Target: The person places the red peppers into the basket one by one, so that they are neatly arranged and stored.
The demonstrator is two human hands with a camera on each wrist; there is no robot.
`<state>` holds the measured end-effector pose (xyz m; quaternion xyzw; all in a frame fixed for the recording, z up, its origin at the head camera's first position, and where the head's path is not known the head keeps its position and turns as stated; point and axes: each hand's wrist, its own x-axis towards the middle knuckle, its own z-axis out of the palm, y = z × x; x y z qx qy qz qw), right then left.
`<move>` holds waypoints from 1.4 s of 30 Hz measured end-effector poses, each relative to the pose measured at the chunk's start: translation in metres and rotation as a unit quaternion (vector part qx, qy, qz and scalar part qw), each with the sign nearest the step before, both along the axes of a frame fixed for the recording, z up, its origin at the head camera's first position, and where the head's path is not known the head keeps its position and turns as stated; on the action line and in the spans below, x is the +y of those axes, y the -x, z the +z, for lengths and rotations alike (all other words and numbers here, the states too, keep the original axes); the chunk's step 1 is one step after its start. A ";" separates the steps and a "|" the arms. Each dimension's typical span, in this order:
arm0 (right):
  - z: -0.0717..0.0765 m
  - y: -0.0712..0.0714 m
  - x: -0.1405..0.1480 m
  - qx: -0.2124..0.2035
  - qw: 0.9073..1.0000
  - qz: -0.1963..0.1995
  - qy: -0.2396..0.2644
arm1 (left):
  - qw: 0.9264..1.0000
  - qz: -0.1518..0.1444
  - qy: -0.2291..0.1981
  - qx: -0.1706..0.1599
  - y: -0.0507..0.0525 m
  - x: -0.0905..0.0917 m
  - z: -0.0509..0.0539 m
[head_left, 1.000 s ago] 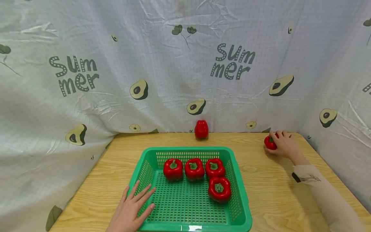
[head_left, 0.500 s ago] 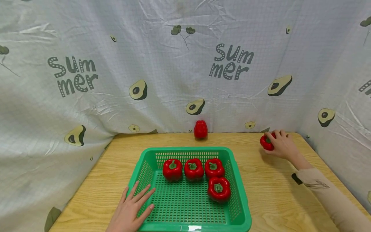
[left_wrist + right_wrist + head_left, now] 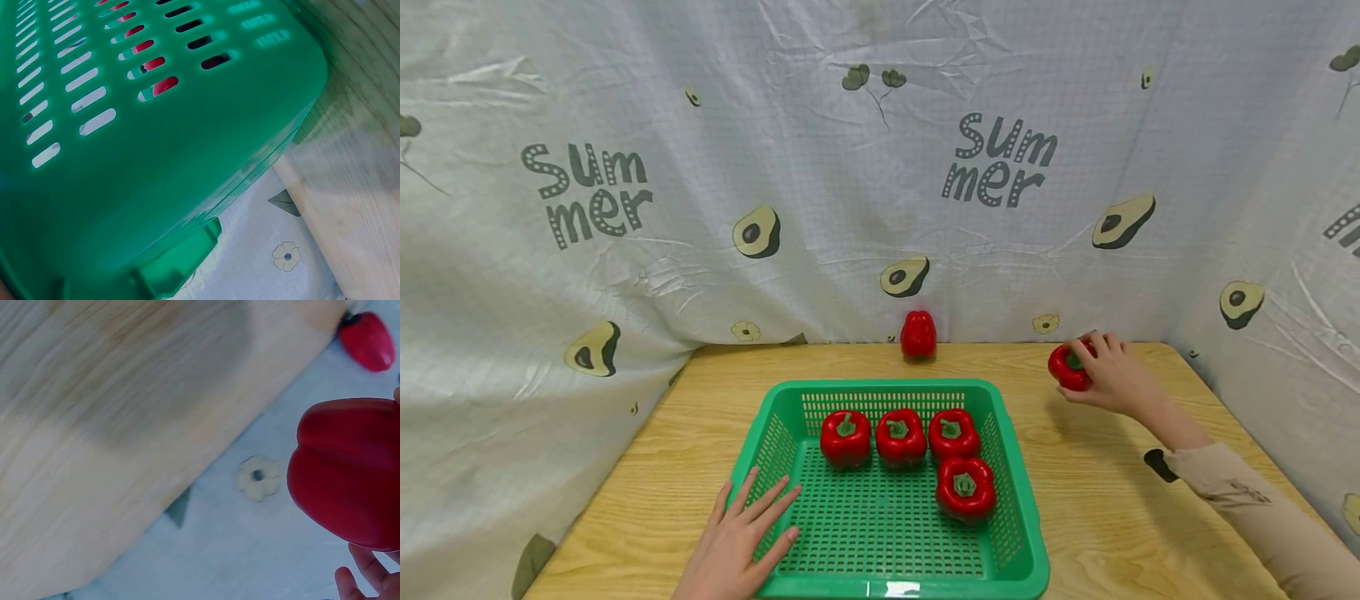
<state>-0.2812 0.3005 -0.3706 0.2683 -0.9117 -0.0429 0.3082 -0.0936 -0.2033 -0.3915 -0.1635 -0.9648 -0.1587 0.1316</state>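
Observation:
In the head view, the right hand (image 3: 1116,379) grips a red bell pepper (image 3: 1067,367) above the table's back right part, its shadow falling below. That same pepper (image 3: 350,475) fills the right side of the right wrist view, with fingertips at its edge. The left hand (image 3: 733,542) lies with spread, straight fingers over the left rim of a green basket (image 3: 1033,533). Inside the basket stand several red peppers (image 3: 966,490), three in a row at the back and one in front at the right. The left wrist view shows the basket's slotted wall (image 3: 169,144) close up.
Another red pepper (image 3: 918,335) stands at the table's back edge, behind the basket. A patterned cloth (image 3: 820,167) hangs behind the wooden table (image 3: 655,467) and along both sides.
The right hand has moved left with the pepper, lifting it off the table. The left hand and the peppers in the basket keep their places.

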 end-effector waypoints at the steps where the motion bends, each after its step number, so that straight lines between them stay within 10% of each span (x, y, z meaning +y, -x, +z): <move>1: 0.002 -0.001 -0.004 0.002 1.000 0.007 0.004 | 1.000 0.000 -0.001 -0.002 0.000 0.000 0.000; 15: 0.026 -0.019 -0.052 0.013 0.992 0.111 0.057 | 1.000 -0.004 -0.008 0.006 -0.001 0.001 0.001; 42: 0.059 -0.064 -0.114 0.024 0.981 0.187 0.040 | 1.000 0.001 -0.009 0.003 0.000 0.001 0.000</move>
